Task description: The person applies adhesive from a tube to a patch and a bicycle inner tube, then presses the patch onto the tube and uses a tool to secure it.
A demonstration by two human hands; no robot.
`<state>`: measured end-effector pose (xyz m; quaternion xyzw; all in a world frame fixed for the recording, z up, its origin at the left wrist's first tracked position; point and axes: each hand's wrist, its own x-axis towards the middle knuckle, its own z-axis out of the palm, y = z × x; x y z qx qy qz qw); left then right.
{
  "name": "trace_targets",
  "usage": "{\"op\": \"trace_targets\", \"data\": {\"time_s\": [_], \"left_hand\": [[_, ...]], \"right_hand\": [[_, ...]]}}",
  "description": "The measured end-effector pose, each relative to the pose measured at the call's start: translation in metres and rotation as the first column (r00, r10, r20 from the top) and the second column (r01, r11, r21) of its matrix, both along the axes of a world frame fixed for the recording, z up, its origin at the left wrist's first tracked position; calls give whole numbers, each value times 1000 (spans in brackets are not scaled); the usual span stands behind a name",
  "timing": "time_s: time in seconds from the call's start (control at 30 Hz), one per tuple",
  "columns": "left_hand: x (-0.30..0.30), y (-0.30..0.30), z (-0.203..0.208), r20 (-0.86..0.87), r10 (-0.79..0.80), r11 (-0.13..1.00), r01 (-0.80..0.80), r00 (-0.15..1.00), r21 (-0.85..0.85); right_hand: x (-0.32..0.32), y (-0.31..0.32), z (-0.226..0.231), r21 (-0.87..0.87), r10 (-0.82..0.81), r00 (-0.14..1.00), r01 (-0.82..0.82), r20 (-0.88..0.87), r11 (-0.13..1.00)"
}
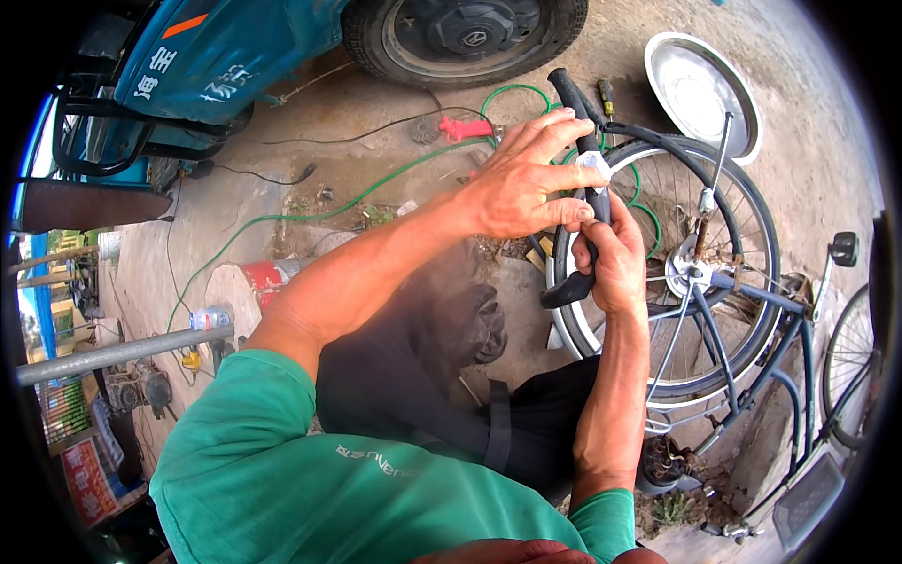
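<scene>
A black rubber inner tube (590, 143) is stretched between my hands, with a small white patch (594, 167) partly uncovered on it. My left hand (519, 186) lies across the tube from the left. Its thumb and forefinger press at the patch while the other fingers reach over the tube. Lower down, my right hand (617, 258) is closed round the tube, its thumb near the left thumb. A loop of tube hangs below that hand. Just beyond stands a bicycle wheel (766, 226) with its tyre, over which another part of the tube runs.
A bicycle frame (803, 376) stands at the right. Beyond the hands are a metal basin (700, 89), a screwdriver (607, 97), a red-handled tool (465, 129) and a green hose (240, 230). A blue vehicle (244, 56) with a large tyre (470, 42) fills the far left.
</scene>
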<state>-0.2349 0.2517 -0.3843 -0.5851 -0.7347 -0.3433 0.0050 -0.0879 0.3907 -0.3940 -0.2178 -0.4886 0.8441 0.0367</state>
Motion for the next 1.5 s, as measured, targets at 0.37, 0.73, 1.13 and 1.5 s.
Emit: {"op": "trace_targets", "data": {"time_s": [0.37,0.73,1.13,1.5], "left_hand": [[10,2,1,-7,19,1000,-19,1000,-10],[1,0,0,17,-1,1000,1,1000,6],[-3,3,-7,-22,4,996,-2,1000,84],[-1,4,8,-16,70,978,-66,997,198]], "right_hand": [[0,-7,-1,182,-12,999,7,31,983],[2,6,1,-160,-12,1000,13,5,987],[5,17,-9,-617,-30,955,-166,-294,769],[6,16,-6,-661,-64,952,-158,-300,734]]}}
